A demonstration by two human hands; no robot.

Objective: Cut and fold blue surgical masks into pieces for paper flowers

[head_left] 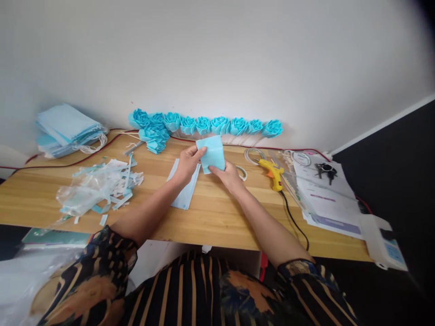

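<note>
Between my two hands is a blue square of mask fabric (213, 153), raised above the table. My left hand (189, 162) pinches its left edge, thumb on the near face. At the lower right corner my right hand (229, 175) grips it, the thumb across the front and the other fingers hidden behind. Beneath my left wrist a pale blue face mask (186, 192) lies flat on the wood, partly covered by the arm. A roll of tape (242, 173) sits just right of my right hand.
Blue fabric flowers (204, 125) line the wall. Stacked masks (71, 124) lie at the back left, scraps and plastic (91, 190) in front. To the right are a yellow glue gun (274, 174) with its cord, papers (319, 199), keys (326, 171) and a white box (382, 242).
</note>
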